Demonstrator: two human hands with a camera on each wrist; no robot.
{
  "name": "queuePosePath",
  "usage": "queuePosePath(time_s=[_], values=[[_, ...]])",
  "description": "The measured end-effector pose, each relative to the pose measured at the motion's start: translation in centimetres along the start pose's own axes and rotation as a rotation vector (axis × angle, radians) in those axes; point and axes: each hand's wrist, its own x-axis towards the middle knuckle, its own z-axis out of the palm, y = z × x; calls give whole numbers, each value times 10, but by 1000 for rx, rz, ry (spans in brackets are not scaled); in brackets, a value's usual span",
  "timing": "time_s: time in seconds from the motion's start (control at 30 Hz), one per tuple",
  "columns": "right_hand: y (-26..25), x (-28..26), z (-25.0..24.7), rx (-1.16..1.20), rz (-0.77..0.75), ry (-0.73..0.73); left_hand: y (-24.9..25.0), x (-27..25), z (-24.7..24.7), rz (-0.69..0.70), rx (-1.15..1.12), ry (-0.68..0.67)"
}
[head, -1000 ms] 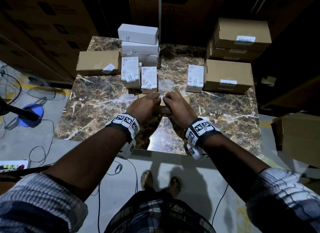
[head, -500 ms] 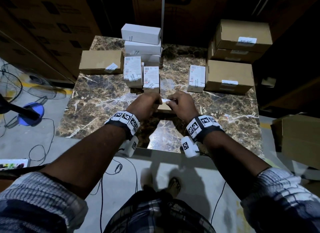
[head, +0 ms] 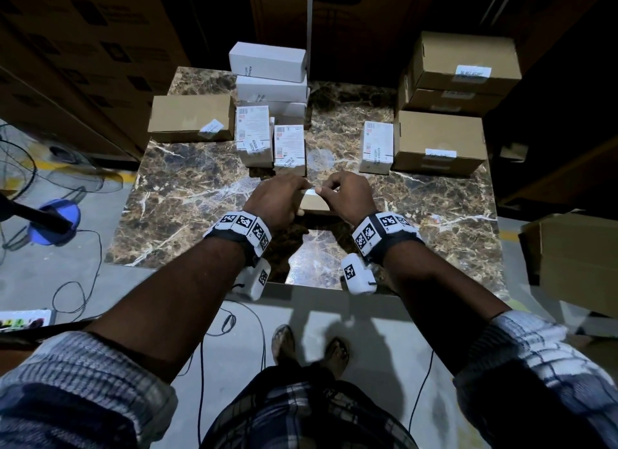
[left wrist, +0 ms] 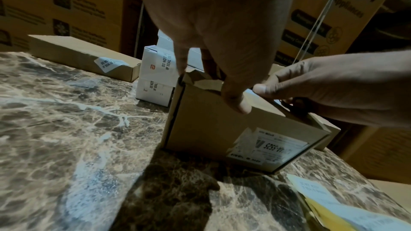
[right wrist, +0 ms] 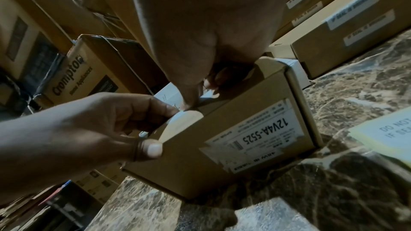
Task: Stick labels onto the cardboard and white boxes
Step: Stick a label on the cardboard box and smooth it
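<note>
Nearest the table edge: a yellow-backed label sheet [left wrist: 347, 205] printed "DO NOT", flat on the marble table [head: 187, 194], near the small cardboard box [right wrist: 222, 147] but apart from it.

Centre of the table: small cardboard box, resting on the marble, printed sticker "12V4A-5525" on the side facing the wrist cameras.

Left hand [head: 276, 197]: fingers curled over the top of the box at its left end, thumb pressed against the near side, index fingertip at the white label [right wrist: 184, 117] on the near top edge. Box gripped.

Right hand [head: 347, 194]: fingers curled, thumb and fingertips pinching the white label on the box top, just right of the left hand's fingertips. Hands close together, nearly touching over the label. Label partly hidden by fingers; how much of it is stuck down cannot be told.

Behind the hands: two small white boxes [head: 289, 147] with printed faces and seal labels, left of centre; one more white box [head: 376, 146] to the right, beside a cardboard box [head: 438, 137] carrying a label on its near edge.

Farther back: stack of three plain white boxes [head: 267, 62]; flat cardboard box [head: 190, 116] at far left with a label at its corner; stack of two labelled cardboard boxes [head: 465, 60] at far right.

Beyond the table: large printed cartons [left wrist: 329, 11].
</note>
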Motion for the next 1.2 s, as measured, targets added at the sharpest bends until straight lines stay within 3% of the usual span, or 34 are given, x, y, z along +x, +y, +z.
queuePosePath(time_s=[0.27, 0.43, 0.63, 0.97, 1.2], values=[[-5, -1, 4, 51, 16, 21, -9, 12, 14, -233, -467, 78], [-5, -1, 2, 67, 17, 12, -2, 23, 21, -363, -500, 166], [-8, 5, -4, 42, 66, -39, -4, 27, 20, -406, -517, 151], [-24, 3, -1, -148, 422, 85, -5, 23, 12, -414, -617, 112], [-14, 1, 5, -90, 378, 122, -2, 19, 8, -431, -682, 109]])
